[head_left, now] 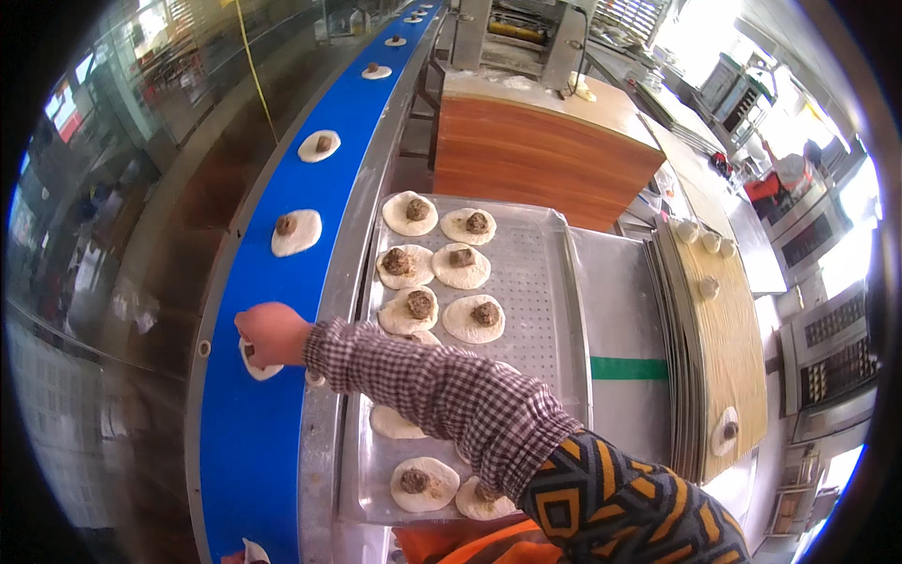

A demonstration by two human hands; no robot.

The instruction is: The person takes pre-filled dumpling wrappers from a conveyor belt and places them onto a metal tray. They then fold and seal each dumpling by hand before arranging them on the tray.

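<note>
At the bottom edge, just by the lower left corner of the belt, I see a small piece of another dough round (254,550) and perhaps a bit of my left hand (230,558); so little of it shows that I cannot tell if its fingers are open or closed.

My right arm, in a checked sleeve (442,395), crosses over the perforated metal tray (536,282) toward my left side. My right hand (272,334) lies on the blue conveyor belt (244,442), and its fingers are curled down over a flat dough round (256,368). The round lies under and slightly below my fingers, touching them, with its edge showing on the near side of my hand. I cannot see if the fingers already pinch it or only press on it. This hand is clearly the nearer one to it.

The tray lies just beside the belt, on my right. It holds many dough rounds with a brown filling in the middle, two at the near end (425,484) and six in pairs at the far end (474,318). My sleeve hides the middle part.

Farther along the belt, more filled rounds (297,232) come in one line, well apart from each other. Beyond the tray stands a wooden worktop (536,141), and on my right a long board (728,329) carries a few small dough pieces.
</note>
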